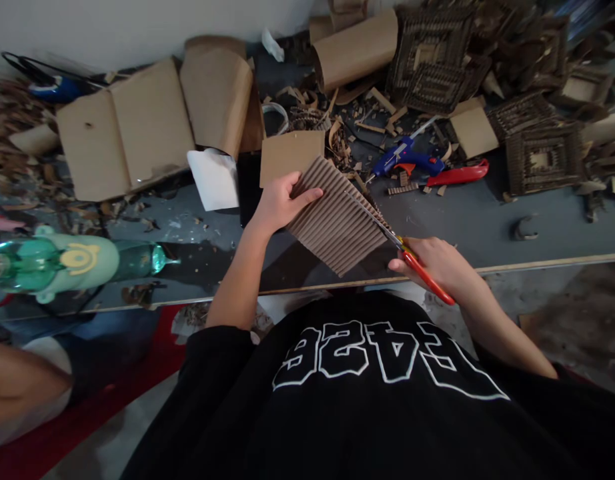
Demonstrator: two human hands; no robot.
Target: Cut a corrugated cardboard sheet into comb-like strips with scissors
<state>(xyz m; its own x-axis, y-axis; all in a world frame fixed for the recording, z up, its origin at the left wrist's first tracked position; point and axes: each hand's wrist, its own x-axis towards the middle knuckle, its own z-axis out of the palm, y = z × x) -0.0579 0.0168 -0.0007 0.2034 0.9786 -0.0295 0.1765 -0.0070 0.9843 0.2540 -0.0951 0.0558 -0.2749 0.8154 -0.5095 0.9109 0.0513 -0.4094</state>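
Observation:
A sheet of corrugated cardboard, ridges facing up, is held tilted over the table's front part. My left hand grips its upper left edge, thumb on top and fingers partly hidden underneath. My right hand is closed around red-handled scissors. Their blades lie along the sheet's right edge, pointing up and left. Behind the sheet lies a flat piece of plain cardboard. Past the scissors, a blue glue gun and a red-handled tool rest on the table.
Woven-looking cardboard frames pile up at the right. Opened cardboard sheets and a white paper lie left of centre. A green water bottle lies on the left, close to another person's leg. Cardboard scraps litter the table.

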